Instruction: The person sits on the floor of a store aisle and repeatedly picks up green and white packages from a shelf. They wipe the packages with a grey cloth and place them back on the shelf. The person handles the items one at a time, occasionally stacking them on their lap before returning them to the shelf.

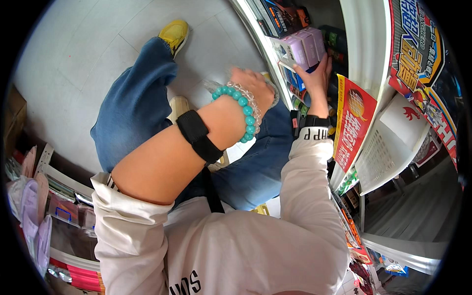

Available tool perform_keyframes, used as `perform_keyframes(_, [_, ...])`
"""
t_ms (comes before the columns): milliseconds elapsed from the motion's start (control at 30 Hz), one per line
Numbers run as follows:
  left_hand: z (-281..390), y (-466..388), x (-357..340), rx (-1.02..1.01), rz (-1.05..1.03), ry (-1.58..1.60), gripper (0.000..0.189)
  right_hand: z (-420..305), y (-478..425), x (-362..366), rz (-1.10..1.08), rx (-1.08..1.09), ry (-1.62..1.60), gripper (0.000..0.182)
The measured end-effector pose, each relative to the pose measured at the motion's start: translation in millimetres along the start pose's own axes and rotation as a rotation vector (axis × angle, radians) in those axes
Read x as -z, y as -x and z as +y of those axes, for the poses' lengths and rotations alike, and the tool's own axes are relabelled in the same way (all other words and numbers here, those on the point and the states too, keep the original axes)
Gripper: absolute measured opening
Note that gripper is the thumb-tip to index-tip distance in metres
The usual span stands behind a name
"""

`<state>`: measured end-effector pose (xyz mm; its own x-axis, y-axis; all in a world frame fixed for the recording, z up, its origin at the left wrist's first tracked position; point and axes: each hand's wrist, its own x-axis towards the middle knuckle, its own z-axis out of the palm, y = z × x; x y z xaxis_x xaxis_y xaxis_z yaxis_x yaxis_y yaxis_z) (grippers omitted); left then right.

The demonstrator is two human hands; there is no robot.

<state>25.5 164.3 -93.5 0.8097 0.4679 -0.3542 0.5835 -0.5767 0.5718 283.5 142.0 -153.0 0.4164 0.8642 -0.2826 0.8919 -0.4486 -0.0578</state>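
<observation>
My left hand (252, 83), blurred, is closed on a fuzzy grey cloth (273, 96) that shows on both sides of it. Turquoise and clear bead bracelets (243, 101) circle that wrist. My right hand (318, 81) reaches into a shelf (291, 96) on the right. Its thumb and fingers span the near end of a row of lilac boxes (308, 44), touching them. Below the thumb lies a blue box (295, 79), partly covered by the hand. A black strap (317, 121) wraps my right wrist.
Dark boxed goods (282, 16) stand beyond the lilac boxes. Dark green containers (333, 38) sit deeper in the shelf. A red and yellow printed sign (356, 121) and a white plastic basket (387, 147) flank my right forearm. Packaged goods (37, 217) hang at the left; grey floor (92, 48) lies ahead.
</observation>
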Motion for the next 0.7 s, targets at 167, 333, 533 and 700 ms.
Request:
perform_keyframes(167, [3.6,-0.8,2.1,0.028,0.025,0.028,0.020,-10.5,-28.8,0.2,-0.072,0.079,-0.037,0.113])
perform_keyframes(333, [-2.2,0.9,5.9,0.040,0.048,0.022,0.019,-6.1,-35.9,-13.9,-0.116,0.059,-0.026,0.115])
perform_keyframes(533, [-3.2,1.1,9.3,0.019,0.051,0.053,0.021,-9.7,-30.0,-15.3,-0.044,0.078,-0.012,0.115])
perform_keyframes(700, [-4.8,4.8,14.3,-0.009,0.042,0.086,0.031,-38.5,-15.7,-2.6,0.043,0.054,-0.280,0.105])
